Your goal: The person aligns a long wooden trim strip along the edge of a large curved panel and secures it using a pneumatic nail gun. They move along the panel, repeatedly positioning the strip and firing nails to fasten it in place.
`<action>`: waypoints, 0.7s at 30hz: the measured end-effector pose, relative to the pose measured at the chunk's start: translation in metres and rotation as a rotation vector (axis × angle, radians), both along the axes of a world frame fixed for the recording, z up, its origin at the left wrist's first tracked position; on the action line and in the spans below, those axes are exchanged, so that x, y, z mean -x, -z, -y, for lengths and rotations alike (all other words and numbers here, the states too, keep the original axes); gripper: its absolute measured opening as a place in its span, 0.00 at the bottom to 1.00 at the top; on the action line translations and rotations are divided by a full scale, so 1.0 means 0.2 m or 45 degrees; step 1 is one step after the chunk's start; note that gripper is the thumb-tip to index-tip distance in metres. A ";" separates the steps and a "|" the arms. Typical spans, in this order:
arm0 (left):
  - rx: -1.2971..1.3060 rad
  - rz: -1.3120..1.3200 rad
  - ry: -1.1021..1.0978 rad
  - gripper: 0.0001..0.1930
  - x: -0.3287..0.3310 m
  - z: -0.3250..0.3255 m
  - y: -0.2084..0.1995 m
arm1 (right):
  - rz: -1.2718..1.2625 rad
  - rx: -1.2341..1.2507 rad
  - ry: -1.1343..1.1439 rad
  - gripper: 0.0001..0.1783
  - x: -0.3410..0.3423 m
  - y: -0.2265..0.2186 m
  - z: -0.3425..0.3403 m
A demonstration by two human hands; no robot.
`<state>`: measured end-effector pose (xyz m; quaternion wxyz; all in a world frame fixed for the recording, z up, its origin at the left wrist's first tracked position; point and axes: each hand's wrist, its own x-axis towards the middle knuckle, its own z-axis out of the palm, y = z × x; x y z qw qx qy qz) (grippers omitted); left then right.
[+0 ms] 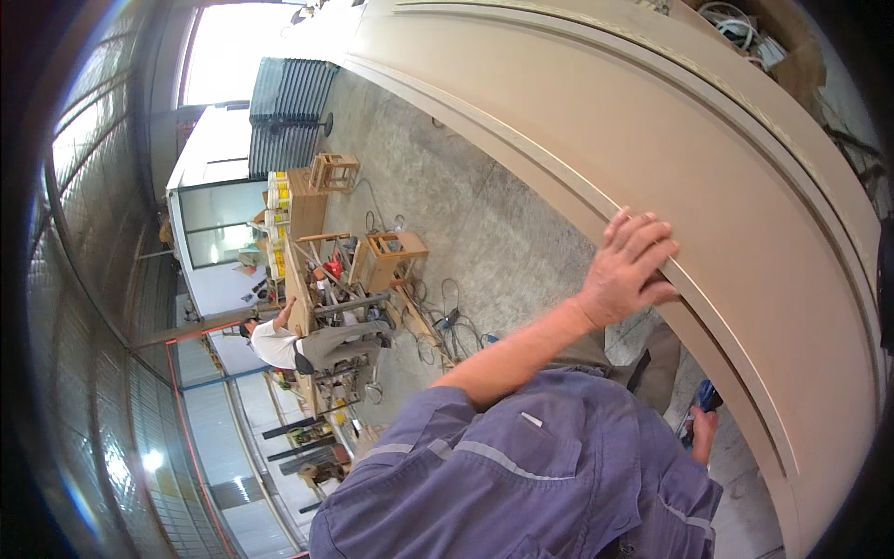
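Observation:
A long beige panel (722, 186) with a raised strip (559, 168) along its near edge curves across the right side. My left hand (633, 261) rests on that strip, its fingers laid over the edge and slightly apart, the thumb lower down. Close to the panel's lower part, my right hand (705, 433) is closed around a blue and dark hand tool (708, 396). Much of this tool is hidden by the panel and my hand, and its exact kind cannot be made out.
Cables lie on the concrete floor (419, 177). A co-worker (279, 345) in a white shirt stands by a cluttered workbench (298, 279). Nearby are wooden stools (386, 256), pails (277, 191) and a dark stack of slats (289, 102). A box of cables (745, 33) is beyond the panel.

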<state>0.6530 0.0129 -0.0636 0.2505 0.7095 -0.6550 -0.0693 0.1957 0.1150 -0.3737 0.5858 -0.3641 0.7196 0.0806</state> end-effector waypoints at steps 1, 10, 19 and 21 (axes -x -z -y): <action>-0.002 -0.037 0.011 0.30 -0.01 -0.01 -0.01 | 0.008 -0.038 -0.018 0.14 -0.06 -0.03 0.03; 0.185 -0.722 0.278 0.21 -0.44 -0.14 -0.11 | -0.149 0.167 -0.014 0.13 -0.66 -0.33 0.14; 0.036 -0.845 -0.102 0.09 -1.32 -0.60 -0.02 | 0.096 0.188 0.221 0.14 -1.44 -0.63 0.05; 0.000 -0.835 -0.175 0.10 -1.48 -0.64 0.00 | 0.161 0.179 0.227 0.14 -1.58 -0.61 0.03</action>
